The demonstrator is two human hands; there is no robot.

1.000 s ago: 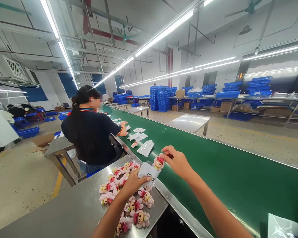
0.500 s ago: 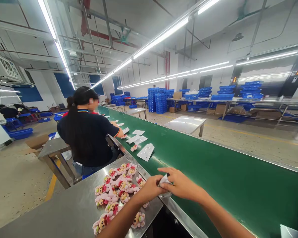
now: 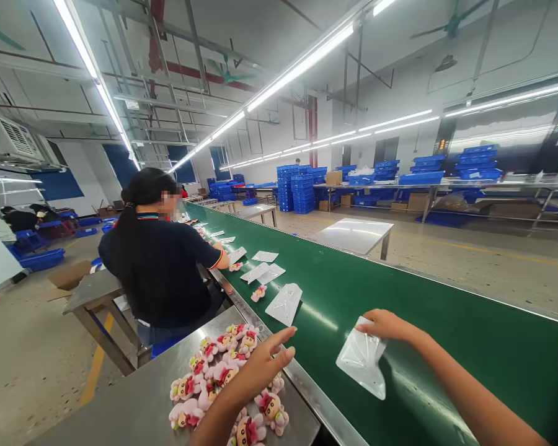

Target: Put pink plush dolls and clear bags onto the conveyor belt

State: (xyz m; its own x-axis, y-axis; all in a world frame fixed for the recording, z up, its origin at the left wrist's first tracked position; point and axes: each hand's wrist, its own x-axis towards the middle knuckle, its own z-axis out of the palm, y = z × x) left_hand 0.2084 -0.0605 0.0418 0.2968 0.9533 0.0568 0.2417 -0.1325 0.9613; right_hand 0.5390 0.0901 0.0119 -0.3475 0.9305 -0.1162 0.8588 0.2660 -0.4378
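My right hand [image 3: 385,324] pinches the upper edge of a white plastic pouch [image 3: 363,359] over the green conveyor belt [image 3: 428,297]. Thumb and forefinger apart, my left hand [image 3: 267,362] hovers with nothing in it, above the belt's metal edge. Below and to the left of it, a pile of small pink plush dolls [image 3: 223,375] lies on the steel table [image 3: 134,390]. My left forearm hides part of the pile. Another white pouch [image 3: 284,303] rests on the belt just past my left hand, with a single plush doll [image 3: 259,293] beside it.
A co-worker [image 3: 160,260] in a dark shirt sits to the left, one arm over the belt. More pouches [image 3: 263,272] lie farther along it. Across the belt stand a metal table [image 3: 356,234] and stacked blue crates [image 3: 302,188].
My hands were together around a folded white piece at the belt's edge. They have parted: the right moved right with the pouch, now spread out, while the left let go and opened.
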